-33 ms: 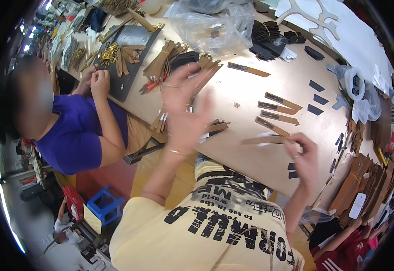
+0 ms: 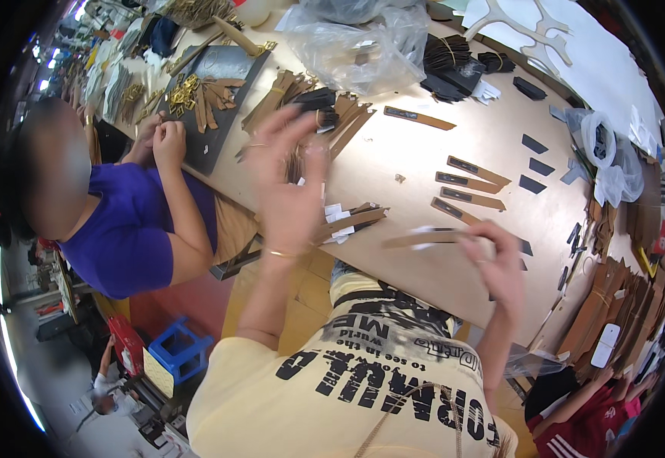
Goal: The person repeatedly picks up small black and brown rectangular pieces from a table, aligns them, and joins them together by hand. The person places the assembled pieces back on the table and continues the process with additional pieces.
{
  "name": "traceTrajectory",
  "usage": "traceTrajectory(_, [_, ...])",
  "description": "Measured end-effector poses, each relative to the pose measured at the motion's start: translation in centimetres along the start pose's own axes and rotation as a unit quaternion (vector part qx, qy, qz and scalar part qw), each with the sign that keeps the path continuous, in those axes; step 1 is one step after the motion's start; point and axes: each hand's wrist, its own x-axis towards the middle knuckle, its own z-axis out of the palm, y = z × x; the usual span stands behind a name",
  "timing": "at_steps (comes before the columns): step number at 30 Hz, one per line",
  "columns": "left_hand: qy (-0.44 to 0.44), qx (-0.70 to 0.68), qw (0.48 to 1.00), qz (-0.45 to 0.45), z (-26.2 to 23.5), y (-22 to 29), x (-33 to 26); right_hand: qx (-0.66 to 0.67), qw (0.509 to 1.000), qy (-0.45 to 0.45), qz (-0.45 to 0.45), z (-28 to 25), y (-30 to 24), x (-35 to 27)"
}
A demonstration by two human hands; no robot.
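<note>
Right hand (image 2: 496,263) in front, its grip pinching one end of a brown strip (image 2: 402,241) between thumb and fingers; the strip's free end points left over the table (image 2: 401,294), near the front edge, with something white showing along it; the left hand (image 2: 290,187) is up over the table's left part, its grip released, fingers spread and blurred; behind it sit bundles of brown strips (image 2: 275,91), and whether it touches them I cannot tell; a small pile of tagged strips (image 2: 359,219) lies just beyond the held strip's free end, close to that front edge; now the open room: a pale stretch of tabletop runs from the bundles to three dark-ended strips (image 2: 473,181) fanned out ahead of the right hand, the lowest one partly hidden by it; one lone strip (image 2: 420,118) lies farther up, well apart; dark slanted pieces (image 2: 542,166) line up to the right; a clear plastic bag (image 2: 359,49) bounds the far side.
</note>
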Motion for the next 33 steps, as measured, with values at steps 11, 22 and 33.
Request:
traceTrajectory(11, [-0.219, 0.107, 0.941, 0.233, 8.1, -6.6, 3.2, -0.327, 0.930, 0.112, -0.126, 11.7, -2.2, 2.7])
traceTrajectory(22, [-0.366, 0.043, 0.890, 0.269, 15.7, -4.1, 6.3, -0.159, 0.913, 0.364, 0.093, -4.3, 3.5, -5.1])
traceTrajectory(33, [-0.664, -0.242, 0.707, 0.015, 17.4, 10.4, -2.7, 0.320, 0.938, 0.102, 0.081, -7.9, 4.1, -4.1])
